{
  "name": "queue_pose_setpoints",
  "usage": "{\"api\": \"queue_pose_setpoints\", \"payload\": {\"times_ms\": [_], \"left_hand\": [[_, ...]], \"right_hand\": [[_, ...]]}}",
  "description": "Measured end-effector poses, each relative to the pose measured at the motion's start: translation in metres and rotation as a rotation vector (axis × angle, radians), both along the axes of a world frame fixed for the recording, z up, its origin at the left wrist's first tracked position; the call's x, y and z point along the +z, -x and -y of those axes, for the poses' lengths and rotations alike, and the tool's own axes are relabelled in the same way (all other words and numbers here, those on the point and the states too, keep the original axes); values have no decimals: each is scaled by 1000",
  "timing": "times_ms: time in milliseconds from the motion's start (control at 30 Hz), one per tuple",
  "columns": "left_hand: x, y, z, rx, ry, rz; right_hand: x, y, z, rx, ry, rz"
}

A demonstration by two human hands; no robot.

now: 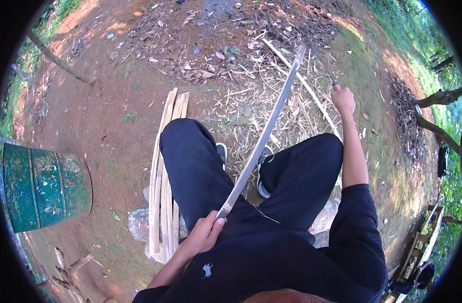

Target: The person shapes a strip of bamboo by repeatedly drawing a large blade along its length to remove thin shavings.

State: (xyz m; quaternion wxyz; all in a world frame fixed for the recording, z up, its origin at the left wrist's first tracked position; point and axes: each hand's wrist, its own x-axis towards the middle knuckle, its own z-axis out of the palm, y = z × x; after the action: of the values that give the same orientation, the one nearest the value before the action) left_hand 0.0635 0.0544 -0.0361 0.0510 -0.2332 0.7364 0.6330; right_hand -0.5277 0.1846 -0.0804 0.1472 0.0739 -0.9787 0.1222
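Green barrel (48,184), inside hidden, left hand (204,232) gripping pale strip (265,137), right hand (343,99) gripping dark tool (334,81)

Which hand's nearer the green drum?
Left. The left hand is right of the green drum, past the pale strips; the right hand is much farther right, beyond the right knee.

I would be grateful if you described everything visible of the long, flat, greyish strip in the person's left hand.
The long, flat, greyish strip looks like split wood or bamboo, paler toward its near end. It is narrow, nearly straight and appears whole, slanting away to the right between the dark-trousered legs. The bare left hand grips its near end. Whether its far end touches the brown earthen ground is unclear.
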Motion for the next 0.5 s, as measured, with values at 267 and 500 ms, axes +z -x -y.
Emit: {"api": "queue_pose_setpoints", "payload": {"times_ms": [267,500], "left_hand": [[11,9,17,153,-334,-101],[12,-11,19,100,-342,8]], "right_hand": [[68,-101,37,335,1343,1115],[90,-179,85,543,1347,1084]]}}
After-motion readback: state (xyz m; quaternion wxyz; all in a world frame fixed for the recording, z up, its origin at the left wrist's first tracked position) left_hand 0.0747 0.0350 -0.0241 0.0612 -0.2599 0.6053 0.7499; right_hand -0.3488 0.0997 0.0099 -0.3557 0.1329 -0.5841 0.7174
